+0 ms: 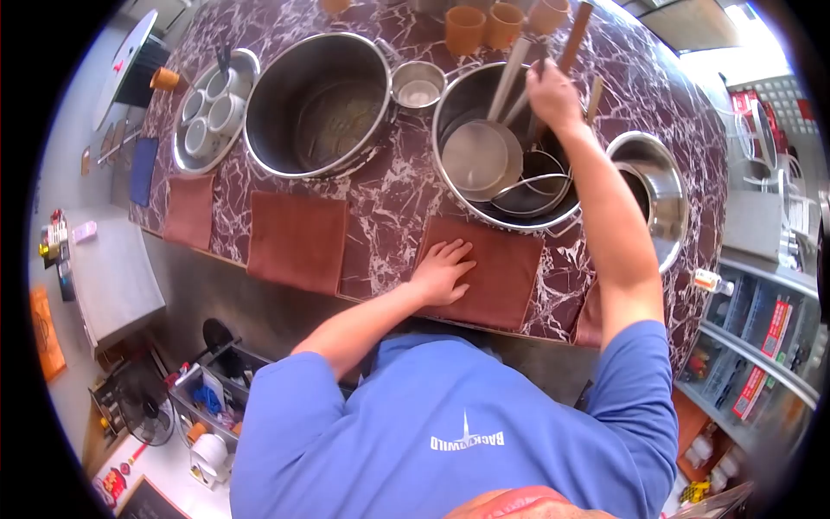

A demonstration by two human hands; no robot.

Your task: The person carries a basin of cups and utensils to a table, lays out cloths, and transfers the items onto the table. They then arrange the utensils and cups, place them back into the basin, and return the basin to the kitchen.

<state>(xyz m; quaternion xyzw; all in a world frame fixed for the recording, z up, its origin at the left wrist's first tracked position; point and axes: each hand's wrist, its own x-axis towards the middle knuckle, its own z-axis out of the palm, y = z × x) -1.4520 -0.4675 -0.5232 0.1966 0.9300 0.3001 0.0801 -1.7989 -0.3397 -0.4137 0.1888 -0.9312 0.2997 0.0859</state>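
Observation:
My left hand [443, 273] lies flat, fingers spread, on a folded brown cloth [497, 290] at the front edge of the marbled table. My right hand [554, 93] is closed round a dark handle that stands up out of a large steel pot [443, 186]. Inside that pot are a round strainer [481, 159] with a pale mesh, a wire-rimmed ladle or basket [536, 197] and several long handles. The lower end of the held handle is hidden among them.
A large, dark-bottomed pot [333, 112] and a small steel bowl [418, 85] sit left. Farther left, a tray [245, 65] holds several white cups. Steel bowls [670, 195] stand at right, wooden cups [465, 33] at the back. Brown cloths [296, 242] line the front edge.

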